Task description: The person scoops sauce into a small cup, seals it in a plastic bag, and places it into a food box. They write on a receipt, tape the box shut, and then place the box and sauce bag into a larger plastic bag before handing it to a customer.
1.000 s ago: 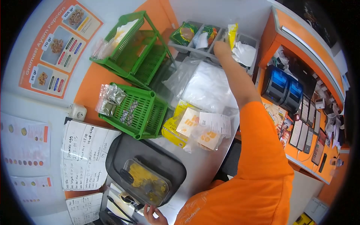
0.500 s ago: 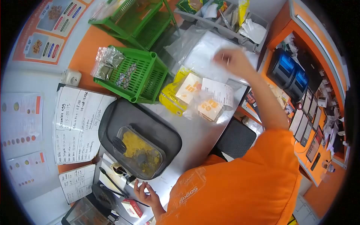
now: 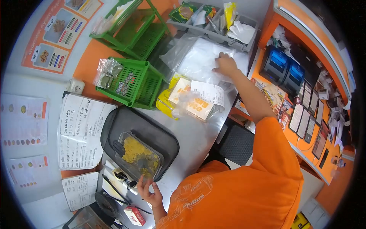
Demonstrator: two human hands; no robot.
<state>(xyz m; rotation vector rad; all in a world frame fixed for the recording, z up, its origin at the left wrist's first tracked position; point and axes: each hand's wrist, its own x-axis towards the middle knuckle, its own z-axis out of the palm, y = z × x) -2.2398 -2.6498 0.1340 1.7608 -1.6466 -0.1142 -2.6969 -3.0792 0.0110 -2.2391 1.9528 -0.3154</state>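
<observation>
Right hand (image 3: 227, 65): at the stack of clear plastic bags (image 3: 202, 57), thumb and forefinger parted; any grip on the plastic cannot be told. Left hand (image 3: 151, 194): fingers loosely spread, near the container of yellow food (image 3: 140, 154), which sits on the black tray (image 3: 162, 138). Paper packets (image 3: 198, 107): beside the bags, receipt (image 3: 207, 92) on top.

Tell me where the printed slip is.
In the head view, above and right of centre, the printed slip lies on the white-and-orange packages, below the right hand.
</observation>
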